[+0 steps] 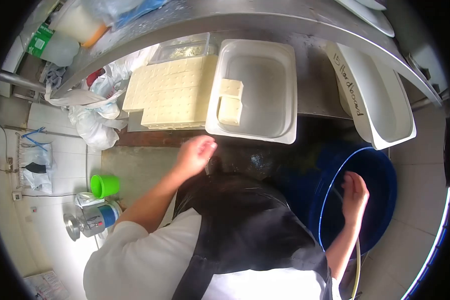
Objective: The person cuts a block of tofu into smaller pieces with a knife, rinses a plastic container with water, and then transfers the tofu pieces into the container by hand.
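Observation:
My left hand [197,152] is in front of the counter edge, just below the near left corner of a white rectangular tub [289,100]. Its fingers are curled in, with nothing visible in them. Inside the tub, two tofu blocks [230,111] lie against the left wall, in what looks like water. A large slab of tofu [177,90], scored into dotted blocks, sits left of the tub. My right hand [356,197] hangs over a blue barrel [312,210], fingers loosely bent and apart from the thumb, holding nothing I can see.
Another white tub [352,95] with handwriting stands tilted at the right. A clear container [185,48] is behind the tofu, and plastic bags [97,120] hang left. A metal shelf [235,22] crosses above. A hose [357,270] runs by the barrel; a green bucket [105,186] is left.

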A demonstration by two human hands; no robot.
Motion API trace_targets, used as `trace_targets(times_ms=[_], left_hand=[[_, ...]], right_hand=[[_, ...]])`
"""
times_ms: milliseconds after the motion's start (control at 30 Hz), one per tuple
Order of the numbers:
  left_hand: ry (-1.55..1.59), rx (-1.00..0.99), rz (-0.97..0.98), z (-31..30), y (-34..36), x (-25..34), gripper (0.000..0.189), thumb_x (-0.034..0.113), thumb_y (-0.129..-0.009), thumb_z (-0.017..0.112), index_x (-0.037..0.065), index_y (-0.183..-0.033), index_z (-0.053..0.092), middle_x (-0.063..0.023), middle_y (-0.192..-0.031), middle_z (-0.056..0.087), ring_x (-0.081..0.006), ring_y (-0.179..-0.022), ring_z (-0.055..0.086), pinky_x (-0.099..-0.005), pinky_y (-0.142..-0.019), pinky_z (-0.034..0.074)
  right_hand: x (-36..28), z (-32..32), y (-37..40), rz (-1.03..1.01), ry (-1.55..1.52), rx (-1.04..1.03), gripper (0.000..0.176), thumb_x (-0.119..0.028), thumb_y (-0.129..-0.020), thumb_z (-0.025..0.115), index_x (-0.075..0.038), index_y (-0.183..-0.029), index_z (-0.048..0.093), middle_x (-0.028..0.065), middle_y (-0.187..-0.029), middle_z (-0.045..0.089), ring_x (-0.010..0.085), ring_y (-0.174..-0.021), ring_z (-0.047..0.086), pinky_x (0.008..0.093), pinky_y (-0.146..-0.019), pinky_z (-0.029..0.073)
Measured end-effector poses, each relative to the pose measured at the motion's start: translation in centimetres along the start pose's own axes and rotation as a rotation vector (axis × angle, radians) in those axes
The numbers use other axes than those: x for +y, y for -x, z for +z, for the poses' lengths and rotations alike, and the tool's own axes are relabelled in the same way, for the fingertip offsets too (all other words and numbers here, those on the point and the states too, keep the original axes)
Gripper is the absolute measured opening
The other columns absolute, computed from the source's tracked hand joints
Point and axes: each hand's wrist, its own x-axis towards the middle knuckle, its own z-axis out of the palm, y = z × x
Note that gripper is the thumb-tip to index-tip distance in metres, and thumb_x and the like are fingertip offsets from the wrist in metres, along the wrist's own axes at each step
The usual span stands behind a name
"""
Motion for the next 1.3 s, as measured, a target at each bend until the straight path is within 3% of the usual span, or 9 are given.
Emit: trace_targets(times_ms=[300,467,533,600,767,1033,1100,1233,1300], left_hand=[[-0.125,0.524,-0.232,-14.8,-0.4,-19.8,0.033,0.024,-0.103,0.070,-0.003,-0.123,0.068,-0.0138,-0.108,0.075,-0.0185,-0.094,0.071,-0.0326,-0.087,0.056],[-0.083,0.512,-0.345,-19.1,-1.1,-25.2,0.040,0.028,-0.102,0.071,-0.005,-0.124,0.066,-0.0193,-0.114,0.074,-0.0259,-0.105,0.072,-0.0366,-0.092,0.055],[-0.089,0.503,-0.394,-19.7,-1.7,-26.1,0.043,0.031,-0.102,0.071,-0.005,-0.125,0.066,-0.0217,-0.115,0.073,-0.0294,-0.110,0.071,-0.0391,-0.095,0.055],[-0.272,0.497,-0.328,-19.3,-3.0,-27.2,0.051,0.037,-0.101,0.071,-0.007,-0.125,0.065,-0.0268,-0.118,0.072,-0.0374,-0.114,0.069,-0.0455,-0.099,0.052],[-0.476,0.220,-0.408,-16.7,-6.4,-27.6,0.072,0.051,-0.100,0.065,-0.014,-0.130,0.058,-0.0421,-0.138,0.052,-0.0571,-0.135,0.044,-0.0612,-0.115,0.035],[0.428,0.174,-0.590,-17.9,-8.4,-22.3,0.083,0.056,-0.094,0.073,-0.010,-0.139,0.052,-0.0280,-0.138,0.060,-0.0412,-0.130,0.054,-0.0597,-0.109,0.039],[0.787,0.071,-0.946,-20.2,-9.1,-21.8,0.076,0.048,-0.092,0.078,-0.008,-0.139,0.054,-0.0223,-0.134,0.065,-0.0328,-0.120,0.061,-0.0533,-0.100,0.046],[0.863,0.012,-0.989,-20.2,-9.9,-21.1,0.072,0.042,-0.090,0.080,-0.005,-0.138,0.056,-0.0189,-0.130,0.067,-0.0294,-0.111,0.066,-0.0472,-0.086,0.052],[0.485,0.086,-0.793,-18.6,-9.1,-22.0,0.071,0.043,-0.090,0.082,-0.003,-0.138,0.056,-0.0150,-0.127,0.069,-0.0253,-0.107,0.067,-0.0421,-0.078,0.055]], right_hand=[[-15.0,25.3,-6.1,-0.136,-0.265,-0.199,0.031,-0.022,-0.099,0.070,0.003,-0.116,0.071,0.0142,-0.093,0.073,0.0197,-0.086,0.070,0.0338,-0.082,0.055],[-16.7,35.9,-11.0,0.046,0.033,-0.356,0.040,-0.032,-0.096,0.071,0.005,-0.111,0.070,0.0143,-0.091,0.072,0.0213,-0.082,0.065,0.0391,-0.078,0.053],[-14.5,39.6,-11.8,0.275,-0.265,-0.468,0.042,-0.034,-0.094,0.072,0.006,-0.108,0.069,0.0130,-0.092,0.071,0.0208,-0.082,0.062,0.0415,-0.078,0.052],[-17.5,38.9,-10.4,0.171,0.008,-0.433,0.039,-0.029,-0.093,0.072,0.006,-0.111,0.070,0.0117,-0.095,0.072,0.0195,-0.086,0.064,0.0397,-0.080,0.053],[-17.2,38.5,-10.2,0.228,-0.233,-0.457,0.039,-0.022,-0.093,0.073,0.005,-0.121,0.071,0.0119,-0.102,0.075,0.0185,-0.092,0.068,0.0371,-0.085,0.054],[-17.5,38.5,-10.0,0.152,-0.182,-0.432,0.038,-0.020,-0.094,0.072,0.005,-0.122,0.071,0.0121,-0.104,0.076,0.0176,-0.093,0.068,0.0362,-0.087,0.054],[-17.6,38.3,-9.8,0.159,-0.190,-0.441,0.039,-0.021,-0.094,0.073,0.005,-0.123,0.071,0.0123,-0.104,0.076,0.0178,-0.093,0.068,0.0361,-0.087,0.054],[-16.2,38.9,-10.5,0.186,-0.274,-0.462,0.040,-0.022,-0.094,0.073,0.005,-0.124,0.070,0.0140,-0.106,0.076,0.0193,-0.095,0.069,0.0359,-0.088,0.054],[-15.2,38.8,-11.0,0.168,-0.280,-0.485,0.042,-0.022,-0.094,0.073,0.005,-0.126,0.070,0.0148,-0.108,0.076,0.0199,-0.096,0.070,0.0359,-0.088,0.054]])
